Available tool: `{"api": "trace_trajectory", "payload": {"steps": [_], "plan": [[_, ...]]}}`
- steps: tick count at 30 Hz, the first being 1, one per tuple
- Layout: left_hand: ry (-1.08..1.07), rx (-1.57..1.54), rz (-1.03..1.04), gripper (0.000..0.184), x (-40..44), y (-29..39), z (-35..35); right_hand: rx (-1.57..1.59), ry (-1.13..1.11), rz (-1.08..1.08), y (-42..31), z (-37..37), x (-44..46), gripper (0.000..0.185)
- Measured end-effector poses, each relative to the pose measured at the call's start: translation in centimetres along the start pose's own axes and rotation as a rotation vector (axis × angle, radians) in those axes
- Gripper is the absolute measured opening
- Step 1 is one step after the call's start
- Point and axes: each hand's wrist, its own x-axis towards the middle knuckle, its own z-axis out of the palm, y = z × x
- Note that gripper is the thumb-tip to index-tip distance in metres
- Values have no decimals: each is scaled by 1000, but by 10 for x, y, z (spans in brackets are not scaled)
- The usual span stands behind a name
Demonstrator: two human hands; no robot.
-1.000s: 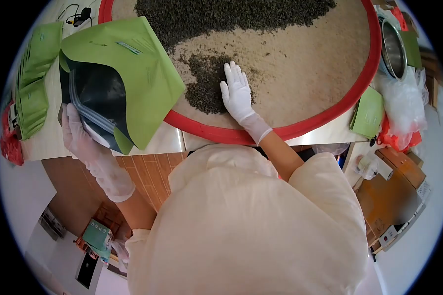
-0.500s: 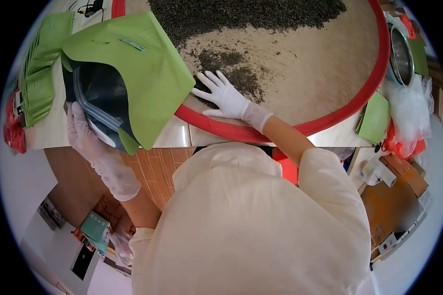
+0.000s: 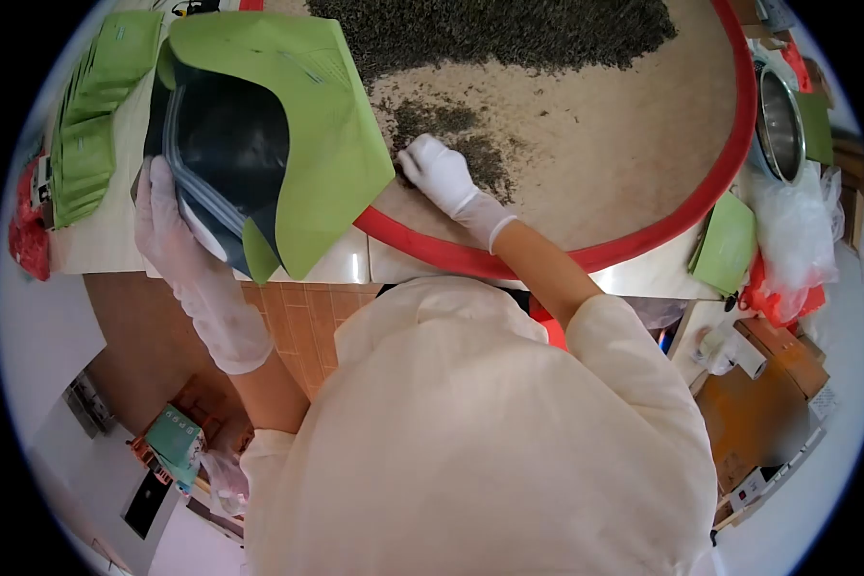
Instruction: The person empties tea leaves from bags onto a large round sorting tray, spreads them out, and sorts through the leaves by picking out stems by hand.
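My left hand (image 3: 168, 216), in a white glove, is closed on the near edge of a green bag (image 3: 326, 154). The bag's mouth is spread, showing a dark lining and a pale zip strip. The bag's right corner reaches over the red rim (image 3: 451, 257) of a large round tray. My gloved right hand (image 3: 439, 176) is curled into a fist on the tray, just right of that corner. Dark dried tea leaves (image 3: 470, 154) lie around it, with some at its fingertips; its palm side is hidden. A bigger heap of tea leaves (image 3: 509, 29) covers the tray's far part.
Several green bags (image 3: 101, 125) are stacked at the left, beside a red bundle (image 3: 29, 230). On the right are a metal bowl (image 3: 780, 125), a green packet (image 3: 725, 245) and clear plastic bags (image 3: 797, 230). A cardboard box (image 3: 754, 413) stands lower right.
My right hand has gone from spread flat on the leaves to a closed fist, slightly higher. The green bag and my left hand have shifted a little to the right and upward.
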Motion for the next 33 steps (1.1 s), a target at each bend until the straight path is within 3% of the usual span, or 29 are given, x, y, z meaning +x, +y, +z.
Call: {"api": "trace_trajectory", "payload": {"steps": [2,5,7,9,11,13,15,17,18,21,23,27,29,32,33], "plan": [[11,-24,27,41,3,0,9,223,279,299,4,-14,-3,25],[-17,-101,13,41,4,0,27,998,138,925,4,-78,4,27],[-117,-50,124,39,-2,4,46,1363,123,1090,15,-106,9,28],[-207,127,120,32,-2,4,56,1579,97,1008,16,-135,12,27],[-328,287,143,30,-9,4,65,1593,153,973,-10,-176,22,26],[-443,405,176,29,-13,0,77,1539,204,809,-45,-214,34,25],[-519,460,48,30,-19,-1,90,1523,253,591,-83,-244,47,28],[-561,432,35,30,-30,-1,101,1376,302,421,-124,-260,58,29],[-557,453,165,30,-31,-9,106,1224,286,391,-137,-261,62,28],[-577,398,49,29,-36,-16,114,707,194,342,-148,-246,68,27],[-579,388,2,29,-36,-11,111,348,62,168,-136,-232,66,33],[-606,368,-108,30,-34,-13,104,100,28,-80,-131,-239,54,36],[-585,398,-52,30,-24,-20,98,515,75,14,-144,-260,51,27],[-492,311,-34,30,-11,-18,80,697,273,114,-129,-267,49,25],[-418,198,-73,30,-5,-17,73,647,269,280,-119,-258,46,25]]}}
